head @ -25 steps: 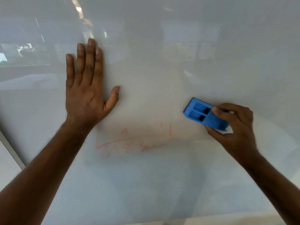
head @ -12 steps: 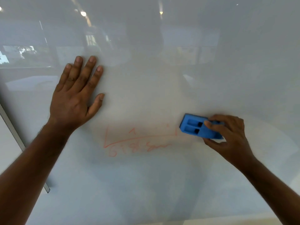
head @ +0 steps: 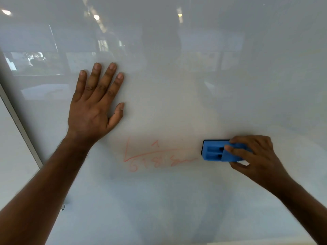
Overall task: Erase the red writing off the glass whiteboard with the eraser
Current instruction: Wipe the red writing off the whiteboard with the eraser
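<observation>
Faint red writing (head: pixel 155 156), a slanted line with digits and a scribble under it, marks the glass whiteboard (head: pixel 177 94) just below centre. My right hand (head: pixel 253 156) grips a blue eraser (head: pixel 215 152) pressed flat on the glass, its left end touching the right end of the scribble. My left hand (head: pixel 95 106) lies flat on the board with fingers spread, above and left of the writing, holding nothing.
A grey metal frame edge (head: pixel 19 124) runs diagonally down the left side of the board, with a white wall panel (head: pixel 10 156) beyond it. The glass reflects ceiling lights and a window.
My right hand brought the eraser down and leveled it at the right end of the writing. The vertical red stroke at the right is gone. My left hand stays on the glass.
</observation>
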The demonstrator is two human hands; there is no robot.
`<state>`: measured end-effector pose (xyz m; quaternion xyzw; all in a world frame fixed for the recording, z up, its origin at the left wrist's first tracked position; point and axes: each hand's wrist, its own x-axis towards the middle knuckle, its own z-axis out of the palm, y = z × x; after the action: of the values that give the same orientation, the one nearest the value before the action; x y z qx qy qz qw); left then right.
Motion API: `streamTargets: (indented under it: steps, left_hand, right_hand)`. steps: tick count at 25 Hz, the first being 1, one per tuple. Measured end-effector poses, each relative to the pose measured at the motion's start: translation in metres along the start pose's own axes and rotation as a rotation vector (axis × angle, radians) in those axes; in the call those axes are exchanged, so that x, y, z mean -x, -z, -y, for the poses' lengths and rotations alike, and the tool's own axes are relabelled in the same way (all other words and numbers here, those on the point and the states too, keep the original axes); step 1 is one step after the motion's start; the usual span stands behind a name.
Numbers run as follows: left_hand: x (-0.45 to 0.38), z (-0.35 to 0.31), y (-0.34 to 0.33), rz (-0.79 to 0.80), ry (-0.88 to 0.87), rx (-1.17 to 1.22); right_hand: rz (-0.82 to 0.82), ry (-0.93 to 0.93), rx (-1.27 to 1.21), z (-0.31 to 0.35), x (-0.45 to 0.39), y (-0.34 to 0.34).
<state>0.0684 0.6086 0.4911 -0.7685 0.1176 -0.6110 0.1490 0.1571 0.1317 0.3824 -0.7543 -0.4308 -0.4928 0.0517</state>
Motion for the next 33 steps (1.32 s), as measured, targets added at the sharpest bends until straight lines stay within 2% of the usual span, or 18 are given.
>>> streamTargets:
  steps: [5, 8, 11, 14, 18, 21, 24, 27, 29, 31, 33]
  left_hand:
    - [0.0, 0.0, 0.0, -0.002, 0.008, 0.009]
    - [0.0, 0.001, 0.002, -0.002, 0.032, 0.027]
    - [0.001, -0.001, 0.003, 0.0, 0.074, 0.017]
    - [0.003, -0.001, 0.002, 0.012, 0.071, 0.015]
    - [0.001, 0.001, 0.002, 0.025, 0.08, 0.015]
    - [0.002, 0.0, 0.003, 0.027, 0.08, 0.021]
    - [0.002, 0.0, 0.003, 0.035, 0.082, 0.007]
    - [0.002, -0.004, 0.003, 0.035, 0.093, -0.011]
    - [0.003, -0.003, 0.002, 0.032, 0.086, -0.011]
    - [0.003, -0.003, 0.002, 0.025, 0.087, -0.007]
    - [0.003, -0.001, 0.002, 0.021, 0.093, 0.0]
  right_hand:
    - [-0.185, -0.184, -0.101, 0.032, -0.072, -0.007]
    - [-0.144, -0.063, -0.099, 0.069, -0.078, -0.027]
    - [-0.053, 0.042, -0.038, 0.061, -0.052, -0.029]
    - [-0.104, -0.031, -0.011, 0.044, -0.048, -0.013]
    - [-0.215, -0.058, -0.011, 0.064, -0.102, -0.014]
    - [-0.142, 0.073, -0.052, 0.1, -0.117, -0.034]
    - [-0.045, 0.146, -0.054, 0.101, -0.085, -0.043]
    - [-0.065, 0.094, -0.022, 0.078, -0.072, -0.028]
    - [-0.156, 0.024, -0.008, 0.069, -0.087, -0.02]
    - [-0.234, -0.047, -0.041, 0.076, -0.113, -0.021]
    - [-0.228, -0.039, -0.085, 0.1, -0.13, -0.033]
